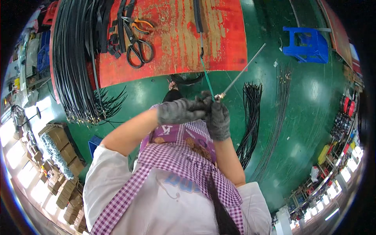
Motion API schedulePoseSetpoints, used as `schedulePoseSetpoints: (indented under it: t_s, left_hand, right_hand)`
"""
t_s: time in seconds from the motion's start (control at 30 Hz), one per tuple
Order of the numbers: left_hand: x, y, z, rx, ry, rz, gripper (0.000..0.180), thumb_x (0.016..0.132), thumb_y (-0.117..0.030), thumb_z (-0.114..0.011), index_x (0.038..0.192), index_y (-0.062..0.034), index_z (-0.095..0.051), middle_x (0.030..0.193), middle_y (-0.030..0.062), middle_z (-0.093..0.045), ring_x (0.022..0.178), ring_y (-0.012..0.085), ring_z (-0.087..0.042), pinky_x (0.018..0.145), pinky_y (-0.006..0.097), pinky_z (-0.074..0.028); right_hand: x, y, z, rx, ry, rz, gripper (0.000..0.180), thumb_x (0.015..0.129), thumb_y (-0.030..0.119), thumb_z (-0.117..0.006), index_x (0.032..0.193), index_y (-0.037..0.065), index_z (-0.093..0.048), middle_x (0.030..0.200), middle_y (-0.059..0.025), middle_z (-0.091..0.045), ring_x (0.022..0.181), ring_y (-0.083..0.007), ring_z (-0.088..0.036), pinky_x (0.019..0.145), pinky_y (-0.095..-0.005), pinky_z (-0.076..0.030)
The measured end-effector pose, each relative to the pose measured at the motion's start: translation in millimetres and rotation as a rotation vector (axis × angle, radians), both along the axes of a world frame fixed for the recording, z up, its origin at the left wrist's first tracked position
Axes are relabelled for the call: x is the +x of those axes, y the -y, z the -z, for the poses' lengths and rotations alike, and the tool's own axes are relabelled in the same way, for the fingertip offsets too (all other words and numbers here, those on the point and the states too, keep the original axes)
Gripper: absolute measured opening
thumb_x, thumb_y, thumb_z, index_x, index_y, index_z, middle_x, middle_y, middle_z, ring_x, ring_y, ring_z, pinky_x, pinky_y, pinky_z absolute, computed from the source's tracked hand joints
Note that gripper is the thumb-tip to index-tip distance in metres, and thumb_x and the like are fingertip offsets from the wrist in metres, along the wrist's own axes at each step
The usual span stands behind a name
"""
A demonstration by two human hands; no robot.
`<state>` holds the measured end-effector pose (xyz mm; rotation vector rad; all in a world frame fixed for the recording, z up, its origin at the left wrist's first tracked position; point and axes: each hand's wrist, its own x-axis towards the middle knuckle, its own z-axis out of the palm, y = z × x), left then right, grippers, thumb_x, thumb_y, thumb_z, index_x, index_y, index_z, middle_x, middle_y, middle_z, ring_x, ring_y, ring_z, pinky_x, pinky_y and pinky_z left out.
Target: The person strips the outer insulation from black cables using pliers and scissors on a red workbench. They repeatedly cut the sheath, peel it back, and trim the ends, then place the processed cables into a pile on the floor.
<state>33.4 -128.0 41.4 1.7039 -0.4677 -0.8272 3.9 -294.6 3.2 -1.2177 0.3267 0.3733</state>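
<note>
Both my hands wear dark grey knitted gloves and meet in front of my apron. My right hand (219, 122) is closed around the fitting end of a thin metal rod (243, 71), which points up and to the right. A brass-coloured fitting (220, 96) shows just above the fingers. From the left, my left hand (178, 111) reaches across, its fingertips pressed together against the right hand; what they pinch is hidden. A taut green cord (206, 76) runs from my fingers up to a small dark hook at the end of a black cable (197, 17) on the table.
A worn red table (168, 62) holds black-handled scissors (140, 53), orange-handled pliers (141, 26) and a thick bundle of black cables (74, 58) hanging over its edge. More cable bundles (250, 117) lie on the green floor at right. A blue stool (307, 45) stands beyond.
</note>
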Motion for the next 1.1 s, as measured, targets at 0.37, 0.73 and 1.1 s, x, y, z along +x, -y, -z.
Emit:
schedulePoseSetpoints:
  t_s: [0.37, 0.73, 1.1]
  left_hand:
    - [228.2, -14.9, 126.0, -1.006, -0.725, -0.919, 0.029, 0.081, -0.032, -0.044, 0.091, -0.0051, -0.047, 0.075, 0.0067, -0.051, 0.066, 0.0212, -0.051, 0.063, 0.032, -0.044]
    - [245.2, -15.4, 120.9, -0.964, -1.155, -0.966, 0.041, 0.075, -0.045, -0.046, 0.052, -0.0145, -0.031, 0.043, -0.0039, -0.027, 0.035, 0.0098, -0.024, 0.033, 0.025, -0.024]
    - [241.9, -16.1, 145.9, -0.936, -1.023, -0.972, 0.036, 0.071, -0.043, -0.052, 0.057, -0.0146, -0.036, 0.045, -0.0063, -0.029, 0.035, 0.0058, -0.028, 0.033, 0.02, -0.028]
  right_hand:
    - [-19.7, 19.6, -35.6, 0.385, -0.757, -0.162, 0.036, 0.077, 0.045, -0.044, 0.064, 0.013, -0.038, 0.046, 0.0057, -0.023, 0.036, -0.0065, -0.022, 0.033, -0.0211, -0.019]
    - [40.0, -9.2, 22.0, 0.125, -0.648, -0.157, 0.03, 0.079, 0.039, -0.045, 0.072, 0.01, -0.044, 0.046, 0.0066, -0.028, 0.035, -0.0038, -0.025, 0.032, -0.0192, -0.019]
    - [91.1, -36.6, 40.6, 0.099, -0.606, -0.17, 0.032, 0.076, 0.042, -0.048, 0.073, 0.011, -0.045, 0.047, 0.0068, -0.03, 0.035, -0.0044, -0.026, 0.033, -0.0182, -0.021]
